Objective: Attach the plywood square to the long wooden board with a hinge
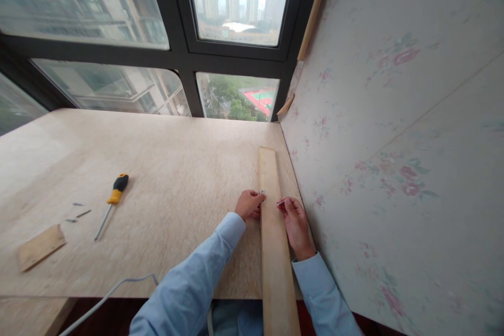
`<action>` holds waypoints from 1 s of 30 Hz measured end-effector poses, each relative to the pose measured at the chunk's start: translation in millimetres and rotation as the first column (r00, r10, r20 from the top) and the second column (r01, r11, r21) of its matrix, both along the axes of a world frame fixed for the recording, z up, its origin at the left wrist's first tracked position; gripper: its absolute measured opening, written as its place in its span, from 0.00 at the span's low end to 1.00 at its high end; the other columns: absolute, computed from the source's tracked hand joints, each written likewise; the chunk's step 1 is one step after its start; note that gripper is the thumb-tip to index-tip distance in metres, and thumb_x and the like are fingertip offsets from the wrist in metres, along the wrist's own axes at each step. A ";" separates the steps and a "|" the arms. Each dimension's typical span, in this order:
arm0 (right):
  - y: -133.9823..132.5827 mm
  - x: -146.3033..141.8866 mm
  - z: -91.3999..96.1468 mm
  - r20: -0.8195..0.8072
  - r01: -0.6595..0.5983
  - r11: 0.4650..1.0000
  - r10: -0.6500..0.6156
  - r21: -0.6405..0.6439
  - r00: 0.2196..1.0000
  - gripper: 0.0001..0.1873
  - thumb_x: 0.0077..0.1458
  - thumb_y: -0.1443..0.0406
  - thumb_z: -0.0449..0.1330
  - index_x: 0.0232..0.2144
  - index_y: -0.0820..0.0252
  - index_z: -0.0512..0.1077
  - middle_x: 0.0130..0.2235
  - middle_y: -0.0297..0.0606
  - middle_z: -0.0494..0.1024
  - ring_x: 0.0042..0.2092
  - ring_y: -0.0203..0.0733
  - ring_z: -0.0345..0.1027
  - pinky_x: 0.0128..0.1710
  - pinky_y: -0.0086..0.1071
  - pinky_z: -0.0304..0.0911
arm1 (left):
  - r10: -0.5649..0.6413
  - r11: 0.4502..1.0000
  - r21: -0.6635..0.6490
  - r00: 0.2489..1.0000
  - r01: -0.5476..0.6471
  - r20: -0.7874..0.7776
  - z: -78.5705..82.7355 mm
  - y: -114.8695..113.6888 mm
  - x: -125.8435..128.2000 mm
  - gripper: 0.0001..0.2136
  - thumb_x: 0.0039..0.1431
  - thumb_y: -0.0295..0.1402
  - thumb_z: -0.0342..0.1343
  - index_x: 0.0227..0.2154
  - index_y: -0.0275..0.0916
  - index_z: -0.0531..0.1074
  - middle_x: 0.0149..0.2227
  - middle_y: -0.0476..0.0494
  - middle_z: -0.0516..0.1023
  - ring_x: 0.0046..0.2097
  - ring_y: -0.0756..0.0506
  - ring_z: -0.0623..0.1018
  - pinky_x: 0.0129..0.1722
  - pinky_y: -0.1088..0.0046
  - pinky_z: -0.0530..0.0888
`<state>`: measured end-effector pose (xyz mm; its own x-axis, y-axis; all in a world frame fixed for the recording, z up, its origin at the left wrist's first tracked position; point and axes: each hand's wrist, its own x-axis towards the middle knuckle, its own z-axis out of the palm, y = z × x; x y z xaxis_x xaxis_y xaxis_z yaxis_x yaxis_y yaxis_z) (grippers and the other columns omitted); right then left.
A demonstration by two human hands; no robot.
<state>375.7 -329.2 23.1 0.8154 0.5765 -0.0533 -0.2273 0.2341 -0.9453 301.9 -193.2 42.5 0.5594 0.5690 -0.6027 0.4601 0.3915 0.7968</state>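
Wooden board (274, 262): your left grip (249, 205) pinches a metal fitting (262, 192) at its left edge, your right grip (297, 224) a slim metal piece (280, 203).

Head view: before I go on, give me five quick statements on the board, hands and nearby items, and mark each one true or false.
1. The left hand is at the left edge of the long board, with a small shiny piece at its fingertips. True.
2. The right hand is closed around the screwdriver. False: it pinches a slim metal piece; the screwdriver lies to the left of both hands.
3. The wall on the right has a floral pattern. True.
4. The short wooden piece rests on top of the long board. False: the short wooden piece lies on the light surface, far to the left.
5. Both sleeves are light blue. True.
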 end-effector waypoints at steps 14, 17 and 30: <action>0.9 0.0 3.9 0.025 0.013 0.999 -0.012 -0.043 1.000 0.13 0.54 0.52 0.64 0.31 0.55 0.73 0.33 0.35 0.75 0.36 0.41 0.67 0.41 0.34 0.63 | 0.023 0.999 -0.035 0.999 -0.021 0.040 0.3 -2.9 -4.1 0.07 0.57 0.34 0.59 0.32 0.36 0.69 0.26 0.44 0.76 0.26 0.47 0.78 0.24 0.73 0.75; 4.2 4.8 6.2 0.074 0.009 0.997 -0.003 -0.082 0.997 0.13 0.55 0.52 0.63 0.32 0.55 0.74 0.33 0.36 0.76 0.35 0.41 0.67 0.39 0.33 0.62 | 0.025 0.999 -0.042 0.999 -0.023 0.046 0.3 -4.0 -4.9 0.08 0.56 0.34 0.59 0.32 0.36 0.69 0.27 0.44 0.77 0.26 0.47 0.78 0.25 0.74 0.75; 48.5 29.7 11.3 0.324 -0.126 0.961 0.205 -0.248 0.923 0.12 0.52 0.55 0.64 0.33 0.55 0.79 0.34 0.37 0.82 0.37 0.44 0.73 0.41 0.38 0.68 | 0.047 0.999 0.025 0.997 -0.048 0.056 -7.5 -6.1 -3.5 0.11 0.53 0.38 0.62 0.29 0.36 0.70 0.27 0.46 0.74 0.24 0.49 0.75 0.22 0.74 0.72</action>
<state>405.3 -280.7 34.5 0.6993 0.7111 0.0731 0.1031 0.0009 -0.9947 298.4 -199.3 35.1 0.5634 0.6112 -0.5559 0.3965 0.3903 0.8309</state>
